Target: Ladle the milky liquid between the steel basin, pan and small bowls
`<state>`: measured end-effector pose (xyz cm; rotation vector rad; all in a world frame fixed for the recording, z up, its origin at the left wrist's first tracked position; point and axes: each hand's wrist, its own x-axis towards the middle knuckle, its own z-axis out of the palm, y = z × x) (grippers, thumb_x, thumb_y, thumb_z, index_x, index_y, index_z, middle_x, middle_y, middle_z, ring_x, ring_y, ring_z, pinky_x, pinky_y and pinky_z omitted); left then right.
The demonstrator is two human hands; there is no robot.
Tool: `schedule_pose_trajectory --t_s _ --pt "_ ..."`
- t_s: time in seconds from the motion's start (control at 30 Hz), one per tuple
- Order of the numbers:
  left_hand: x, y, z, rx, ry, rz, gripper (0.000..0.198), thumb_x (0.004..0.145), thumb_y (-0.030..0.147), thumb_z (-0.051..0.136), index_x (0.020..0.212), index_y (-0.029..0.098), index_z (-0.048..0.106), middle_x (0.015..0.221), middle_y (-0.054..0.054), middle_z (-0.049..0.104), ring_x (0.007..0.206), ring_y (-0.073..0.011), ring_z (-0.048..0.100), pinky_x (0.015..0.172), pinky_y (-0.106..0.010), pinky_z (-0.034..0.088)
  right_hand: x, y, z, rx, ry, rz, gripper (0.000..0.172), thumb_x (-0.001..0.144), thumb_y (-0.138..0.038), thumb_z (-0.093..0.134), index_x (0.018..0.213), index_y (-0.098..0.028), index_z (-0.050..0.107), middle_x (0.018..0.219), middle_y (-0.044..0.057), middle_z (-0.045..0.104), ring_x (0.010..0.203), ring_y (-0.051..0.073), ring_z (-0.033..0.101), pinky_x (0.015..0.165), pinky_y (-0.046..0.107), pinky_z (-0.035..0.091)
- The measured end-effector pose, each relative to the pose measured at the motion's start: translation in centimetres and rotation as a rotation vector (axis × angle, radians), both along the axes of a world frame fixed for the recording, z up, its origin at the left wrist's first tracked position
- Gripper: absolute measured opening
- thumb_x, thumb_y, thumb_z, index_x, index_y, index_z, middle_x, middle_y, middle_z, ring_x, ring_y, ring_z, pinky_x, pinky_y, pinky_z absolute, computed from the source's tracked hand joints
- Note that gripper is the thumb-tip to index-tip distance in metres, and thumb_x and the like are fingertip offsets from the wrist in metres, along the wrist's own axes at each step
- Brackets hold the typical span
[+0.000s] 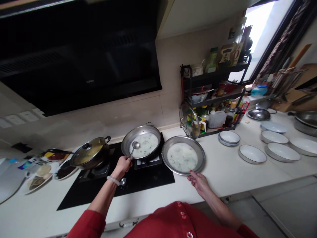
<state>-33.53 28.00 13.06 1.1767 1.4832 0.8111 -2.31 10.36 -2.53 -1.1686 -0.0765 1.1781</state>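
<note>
My left hand (123,165), with a pale bracelet on the wrist, is closed round the handle of a metal spoon (135,145). The spoon's bowl hangs over a steel wok (126,140) on the hob, which holds a milky white liquid with green bits (148,142). To the right, a wide metal basin (201,154) stands on the counter with similar white liquid in it. My right hand (200,183) grips its near rim between thumb and fingers; the fingers under the rim are partly hidden.
A lidded dark pan (90,155) occupies the left burner of the black hob (151,180). Plates of food (37,178) lie farther left. Several white bowls (252,154) stand at the right. Behind the basin are a glass lid (193,122) and a black condiment rack (213,100).
</note>
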Motion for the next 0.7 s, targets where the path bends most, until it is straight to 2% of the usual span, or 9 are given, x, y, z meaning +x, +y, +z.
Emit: schedule_pose_trajectory --t_s 0.1,0.27,0.5,0.7 --pt "-0.2 0.8 -0.4 -0.035 -0.018 0.026 0.011 0.071 0.006 0.060 0.063 0.010 0.054 0.035 0.005 0.043 0.023 -0.0028 0.028 0.031 -0.015 0.010 0.1 0.0 -0.1 -0.012 -0.003 0.004 0.042 0.047 -0.036 0.085 0.062 -0.019 0.049 0.056 0.003 0.066 0.053 0.014 0.062 0.044 0.020 0.036" --pt "0.2 1.5 -0.7 -0.152 -0.141 0.015 0.010 0.071 0.007 0.061 0.065 0.010 0.054 0.038 0.005 0.044 0.026 -0.0015 0.027 0.031 -0.013 0.012 0.2 0.0 -0.2 -0.021 -0.011 0.008 0.042 0.049 -0.036 0.084 0.061 -0.020 0.047 0.057 0.002 0.066 0.054 0.016 0.063 0.044 0.021 0.036" --pt "0.0 1.5 0.2 -0.334 -0.377 -0.019 0.011 0.077 0.002 0.049 0.070 0.010 0.054 0.044 0.007 0.037 0.030 -0.0002 0.025 0.030 -0.010 0.013 0.2 0.0 -0.6 -0.020 -0.019 0.014 0.039 0.051 -0.036 0.083 0.063 -0.020 0.049 0.057 0.002 0.066 0.054 0.015 0.063 0.044 0.022 0.036" --pt "-0.4 1.1 0.7 -0.388 -0.485 0.017 0.015 0.082 0.002 0.042 0.076 0.012 0.052 0.046 0.007 0.036 0.030 -0.0007 0.025 0.027 -0.009 0.015 0.3 0.2 -0.8 -0.016 -0.004 0.012 0.040 0.050 -0.037 0.084 0.063 -0.020 0.050 0.057 0.001 0.066 0.054 0.014 0.062 0.044 0.020 0.036"
